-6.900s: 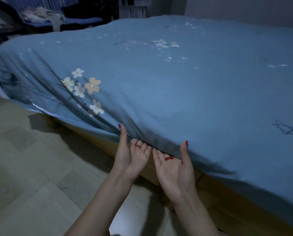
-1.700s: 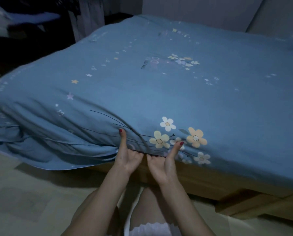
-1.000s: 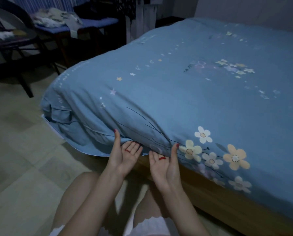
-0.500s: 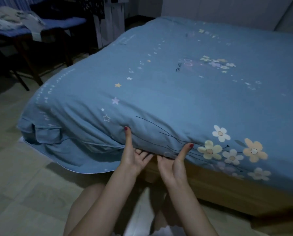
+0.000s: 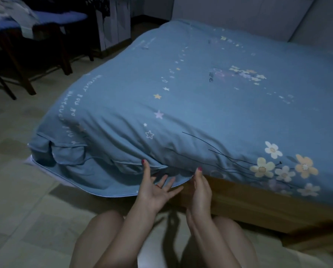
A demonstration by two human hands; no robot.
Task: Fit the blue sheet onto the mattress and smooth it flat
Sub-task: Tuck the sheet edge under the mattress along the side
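Blue sheet [image 5: 181, 93] covers the mattress top, bunched and hanging loose at the near-left corner over the wooden bed frame [image 5: 239, 198]. Left hand [image 5: 154, 190] palm up, fingers spread straight under the hanging edge, thumb against the fabric. Right hand [image 5: 200, 192] fingers tucked under the sheet edge, thumb up; grip can't be told

Wooden bed frame [image 5: 245, 202] on floor [image 5: 26, 219], blue sheet [image 5: 181, 105] over it.
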